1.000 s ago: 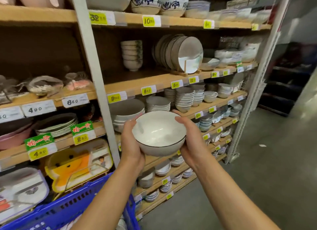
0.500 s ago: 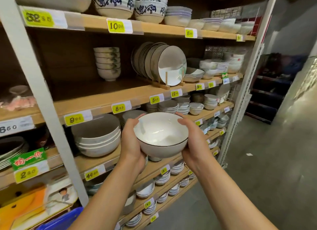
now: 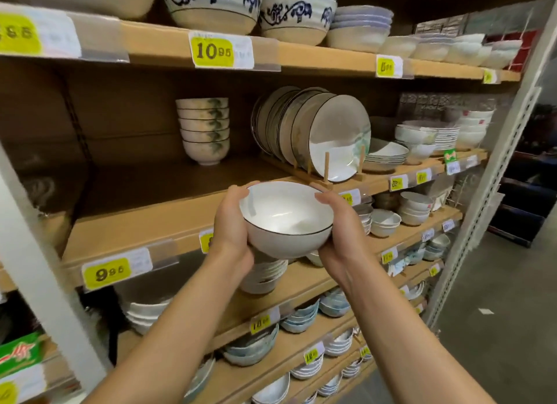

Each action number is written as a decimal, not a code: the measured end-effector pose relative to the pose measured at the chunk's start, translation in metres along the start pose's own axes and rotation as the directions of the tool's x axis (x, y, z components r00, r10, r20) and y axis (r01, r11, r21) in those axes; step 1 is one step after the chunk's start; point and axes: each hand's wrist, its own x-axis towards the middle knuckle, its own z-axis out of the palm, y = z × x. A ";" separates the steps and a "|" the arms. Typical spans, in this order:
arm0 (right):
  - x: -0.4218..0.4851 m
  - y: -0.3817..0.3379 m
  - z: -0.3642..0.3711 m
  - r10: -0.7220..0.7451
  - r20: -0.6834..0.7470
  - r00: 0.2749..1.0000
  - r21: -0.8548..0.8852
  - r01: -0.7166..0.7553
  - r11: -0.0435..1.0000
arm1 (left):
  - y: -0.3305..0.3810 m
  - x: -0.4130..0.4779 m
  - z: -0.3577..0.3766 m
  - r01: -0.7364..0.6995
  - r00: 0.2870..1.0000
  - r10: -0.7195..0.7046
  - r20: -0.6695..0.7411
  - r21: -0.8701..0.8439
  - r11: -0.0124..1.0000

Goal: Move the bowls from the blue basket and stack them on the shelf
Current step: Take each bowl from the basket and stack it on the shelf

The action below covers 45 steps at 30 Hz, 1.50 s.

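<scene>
White bowl [image 3: 286,219] sits cupped between your hands: left hand [image 3: 231,227] grips at nine o'clock, right hand [image 3: 337,232] at three, before the shelf [image 3: 141,226].

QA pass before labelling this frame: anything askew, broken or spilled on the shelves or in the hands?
Nothing stands out. The white dark-rimmed ceramic bowl sits intact between the left hand and right hand, tipped slightly toward the camera. The dark-rimmed plates stand on edge, but in a wooden rack. No chips or spills visible.

bowl [image 3: 286,219] before shelf [image 3: 156,223], plates [image 3: 334,135] behind
</scene>
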 end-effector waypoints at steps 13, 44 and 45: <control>0.128 0.004 0.041 0.182 0.186 0.966 0.017 -0.188 0.982 | 0.020 0.089 0.008 -0.071 0.960 0.079 -0.270 0.038 0.997; 0.174 0.025 0.050 0.189 0.248 0.950 -0.188 -0.144 0.972 | -0.004 0.112 -0.004 -0.133 0.913 0.187 -0.362 0.168 0.977; 0.178 0.021 0.050 0.240 0.264 0.934 -0.151 -0.205 0.967 | 0.003 0.115 -0.007 -0.111 0.913 0.165 -0.374 0.162 0.980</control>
